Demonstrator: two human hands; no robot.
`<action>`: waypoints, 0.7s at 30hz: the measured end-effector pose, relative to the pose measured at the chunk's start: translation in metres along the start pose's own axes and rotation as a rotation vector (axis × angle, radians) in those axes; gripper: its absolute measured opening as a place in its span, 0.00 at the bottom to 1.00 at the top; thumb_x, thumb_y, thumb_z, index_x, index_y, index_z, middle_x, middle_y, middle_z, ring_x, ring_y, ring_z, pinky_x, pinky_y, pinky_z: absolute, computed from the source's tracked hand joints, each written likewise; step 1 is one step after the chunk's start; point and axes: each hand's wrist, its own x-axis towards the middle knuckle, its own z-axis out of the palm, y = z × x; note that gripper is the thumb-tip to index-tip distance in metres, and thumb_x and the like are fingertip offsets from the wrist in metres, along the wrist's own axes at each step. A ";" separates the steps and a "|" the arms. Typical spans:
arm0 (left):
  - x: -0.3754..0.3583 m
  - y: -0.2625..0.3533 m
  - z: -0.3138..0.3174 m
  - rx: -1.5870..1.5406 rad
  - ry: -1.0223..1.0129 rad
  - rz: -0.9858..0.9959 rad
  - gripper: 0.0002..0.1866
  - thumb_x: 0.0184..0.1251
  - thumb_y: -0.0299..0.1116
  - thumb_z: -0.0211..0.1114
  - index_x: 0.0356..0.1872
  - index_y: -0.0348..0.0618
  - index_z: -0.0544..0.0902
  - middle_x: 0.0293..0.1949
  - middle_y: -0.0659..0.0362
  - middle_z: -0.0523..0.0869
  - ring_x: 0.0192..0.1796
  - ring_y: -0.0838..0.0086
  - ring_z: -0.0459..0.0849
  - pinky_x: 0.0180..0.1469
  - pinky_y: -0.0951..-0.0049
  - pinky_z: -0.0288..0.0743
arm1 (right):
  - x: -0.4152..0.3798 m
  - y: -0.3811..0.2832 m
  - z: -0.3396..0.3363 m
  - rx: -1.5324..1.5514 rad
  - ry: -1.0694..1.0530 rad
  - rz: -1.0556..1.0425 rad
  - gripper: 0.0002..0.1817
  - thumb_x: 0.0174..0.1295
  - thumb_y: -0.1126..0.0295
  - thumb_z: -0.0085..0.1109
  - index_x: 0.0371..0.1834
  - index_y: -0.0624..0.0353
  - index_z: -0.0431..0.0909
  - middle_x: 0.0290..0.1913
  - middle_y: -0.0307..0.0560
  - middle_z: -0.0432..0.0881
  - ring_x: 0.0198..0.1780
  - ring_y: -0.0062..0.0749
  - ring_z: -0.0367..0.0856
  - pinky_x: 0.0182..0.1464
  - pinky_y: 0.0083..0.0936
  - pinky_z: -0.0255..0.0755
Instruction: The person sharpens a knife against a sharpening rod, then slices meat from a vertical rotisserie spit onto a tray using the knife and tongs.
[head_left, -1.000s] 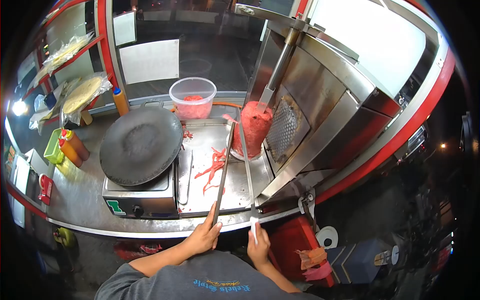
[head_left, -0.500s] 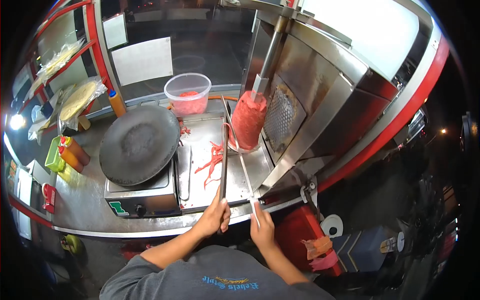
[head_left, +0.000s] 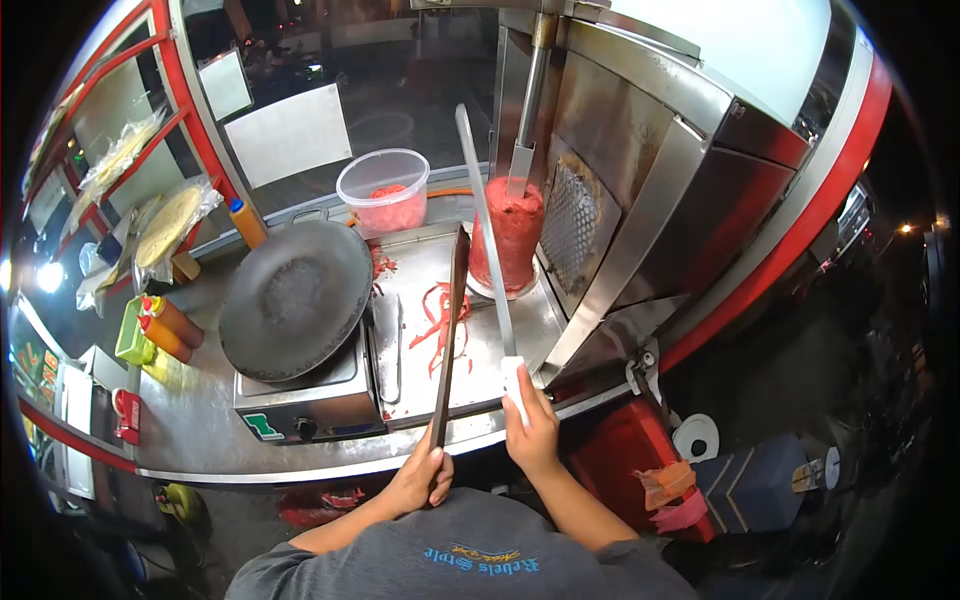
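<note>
My right hand (head_left: pixel 530 430) is closed around the white handle of a long knife (head_left: pixel 492 260), whose narrow blade points up and away. In the closed fingers of my left hand (head_left: pixel 418 480) is a long, dark, flat tool (head_left: pixel 450 350) with a straight edge; its exact kind does not show. The knife crosses in front of the left edge of a red meat cone (head_left: pixel 518 240) on a vertical spit; contact cannot be judged. Red meat strips (head_left: pixel 440 325) lie on the metal tray (head_left: pixel 480 375) between the hands and the cone.
A round dark griddle (head_left: pixel 295 300) sits on a burner left of the tray, with metal tongs (head_left: pixel 388 350) beside it. Behind stands a clear tub (head_left: pixel 385 195) of red meat. The grill housing (head_left: pixel 640 200) rises at right; sauce bottles (head_left: pixel 165 335) stand at left.
The knife's tip has swung up, and its blade has moved right, away from the dark tool it crossed before. Both hands sit slightly lower in view as the camera view has shifted.
</note>
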 end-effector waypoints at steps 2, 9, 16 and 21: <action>-0.003 -0.009 0.004 0.113 0.041 0.019 0.39 0.94 0.50 0.42 0.91 0.60 0.30 0.31 0.61 0.69 0.21 0.79 0.69 0.26 0.76 0.73 | 0.007 0.016 0.003 -0.070 0.025 -0.012 0.32 0.72 0.81 0.66 0.80 0.67 0.72 0.51 0.65 0.87 0.45 0.52 0.87 0.53 0.36 0.81; 0.011 0.001 0.005 0.402 0.054 -0.011 0.40 0.93 0.40 0.42 0.90 0.54 0.27 0.28 0.59 0.72 0.22 0.75 0.74 0.29 0.70 0.76 | -0.092 0.065 -0.035 -0.139 0.050 -0.039 0.27 0.73 0.80 0.66 0.75 0.67 0.78 0.50 0.65 0.87 0.48 0.57 0.89 0.53 0.40 0.83; 0.033 0.016 0.008 0.439 0.094 -0.032 0.41 0.93 0.37 0.45 0.90 0.54 0.27 0.27 0.59 0.75 0.22 0.73 0.77 0.29 0.68 0.79 | -0.023 0.038 -0.019 -0.141 -0.044 0.034 0.28 0.74 0.80 0.63 0.78 0.66 0.74 0.50 0.66 0.86 0.48 0.59 0.88 0.52 0.39 0.82; 0.045 0.016 0.011 0.411 0.107 -0.028 0.42 0.93 0.38 0.46 0.90 0.55 0.26 0.27 0.58 0.76 0.21 0.72 0.78 0.28 0.68 0.79 | -0.110 0.055 -0.041 -0.193 -0.015 0.018 0.29 0.72 0.79 0.66 0.77 0.64 0.76 0.48 0.64 0.87 0.47 0.57 0.88 0.52 0.39 0.83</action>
